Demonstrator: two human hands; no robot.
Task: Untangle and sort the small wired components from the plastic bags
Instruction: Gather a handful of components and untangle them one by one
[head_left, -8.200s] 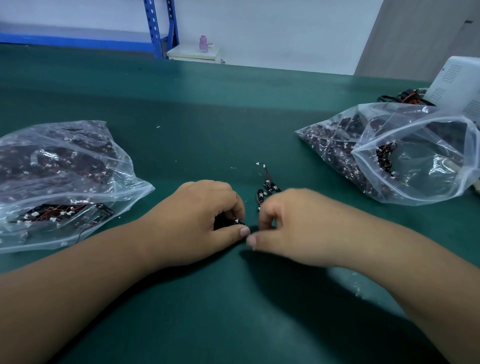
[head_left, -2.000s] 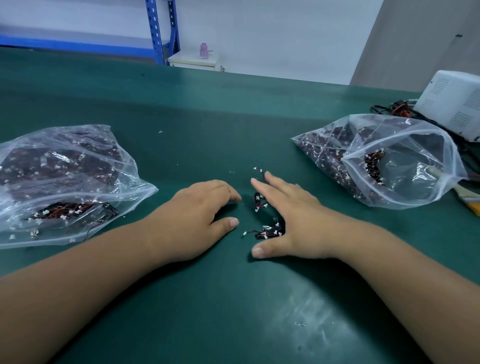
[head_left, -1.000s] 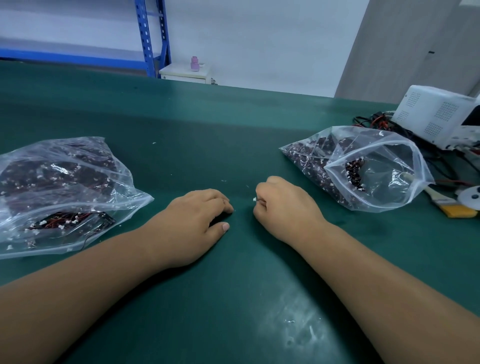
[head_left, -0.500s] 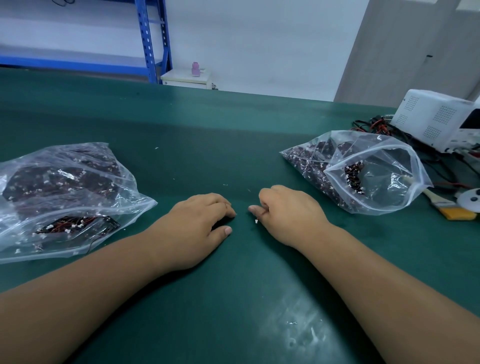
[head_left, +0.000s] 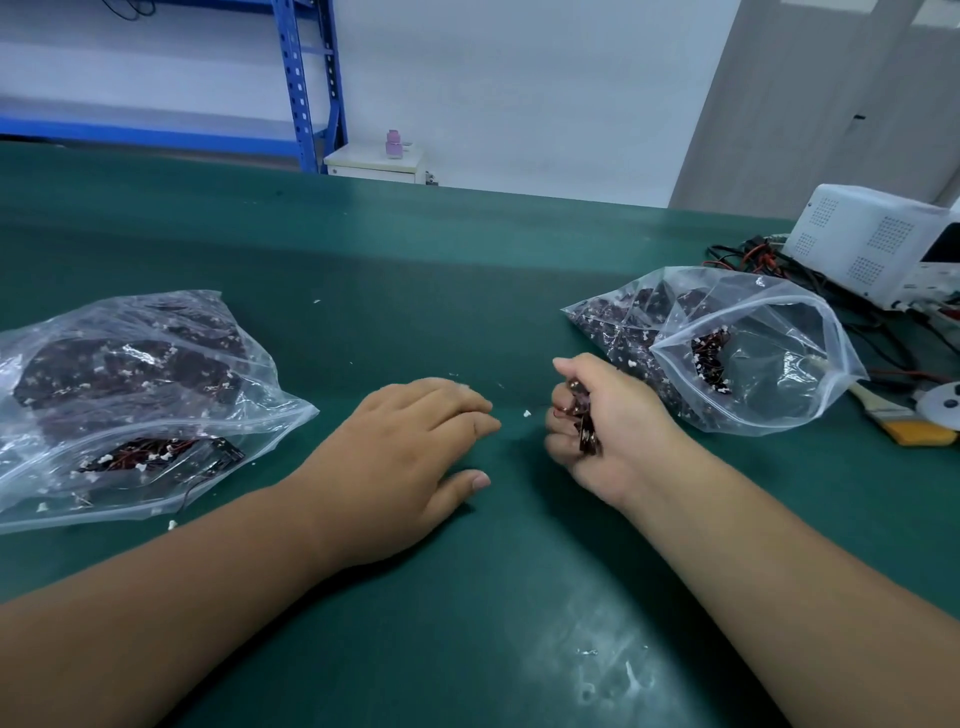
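My right hand (head_left: 610, 423) is lifted a little off the green table (head_left: 467, 270), fingers curled round a small bunch of dark wired components (head_left: 582, 421) with red wires. It sits just left of the open clear bag (head_left: 748, 353) on the right, which holds more of these parts. My left hand (head_left: 410, 457) rests palm down on the table, fingers loosely bent, holding nothing that I can see. A second clear bag (head_left: 130, 400) full of wired components lies at the left. One small white connector piece (head_left: 527, 413) lies between my hands.
At the right edge stand a white box-shaped device (head_left: 878, 239) with a tangle of black and red cables (head_left: 753, 257), a small brush (head_left: 898, 415) and a white round object (head_left: 943, 405). Blue shelving (head_left: 306, 83) and a white cabinet (head_left: 376, 161) stand beyond the table.
My right hand gathered the loose components off the table into its fist, then rose and turned toward the right bag. The left hand has stayed in place.
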